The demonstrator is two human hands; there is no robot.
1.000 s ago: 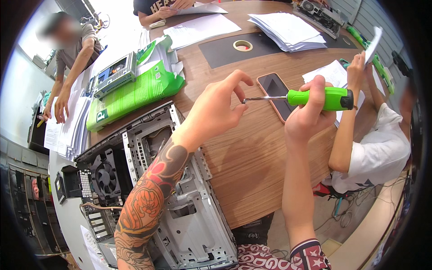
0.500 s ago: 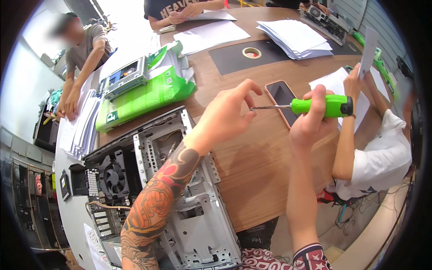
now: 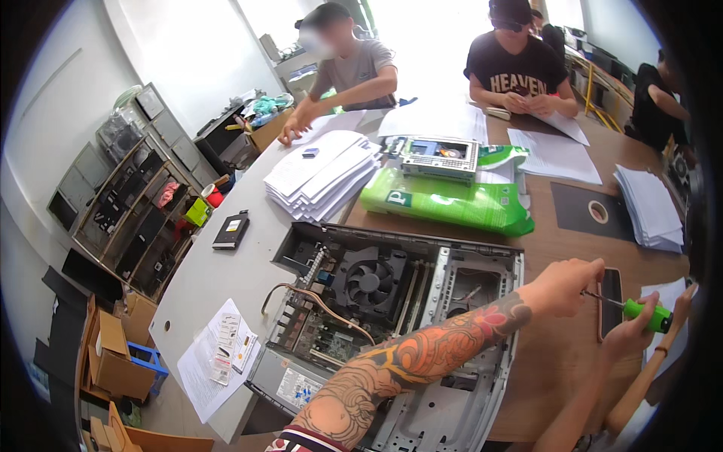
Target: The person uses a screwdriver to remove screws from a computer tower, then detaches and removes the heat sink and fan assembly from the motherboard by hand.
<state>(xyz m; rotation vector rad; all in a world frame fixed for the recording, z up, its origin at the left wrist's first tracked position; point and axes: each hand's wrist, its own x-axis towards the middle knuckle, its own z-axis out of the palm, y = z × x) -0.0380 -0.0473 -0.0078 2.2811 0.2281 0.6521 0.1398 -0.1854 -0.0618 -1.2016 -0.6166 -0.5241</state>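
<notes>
My right hand (image 3: pixel 626 337) grips the green handle of a screwdriver (image 3: pixel 646 313) at the right, its thin metal shaft pointing left. At the tip of that shaft my left hand (image 3: pixel 561 288) has its fingers bent together; whatever sits between them is too small to make out. My tattooed left forearm reaches across an opened desktop computer case (image 3: pixel 433 410). Inside the case are a black cooling fan (image 3: pixel 367 282), a circuit board (image 3: pixel 339 335) and a silver power supply (image 3: pixel 290 384). Beneath the screwdriver shaft lies a phone (image 3: pixel 611 280) in a peach-coloured case.
Behind the case, a metal drive unit (image 3: pixel 440 157) rests on a green paper package (image 3: pixel 444 202). Paper stacks (image 3: pixel 320 177) stand to its left. A black optical drive (image 3: pixel 231 230) and a printed sheet (image 3: pixel 202 369) lie on the grey table. Co-workers sit around; one arm (image 3: pixel 640 384) is close to my right hand.
The view has swung left, so my hands now appear farther right. My left fingers have drawn together at the screwdriver's tip. My right hand still holds the screwdriver.
</notes>
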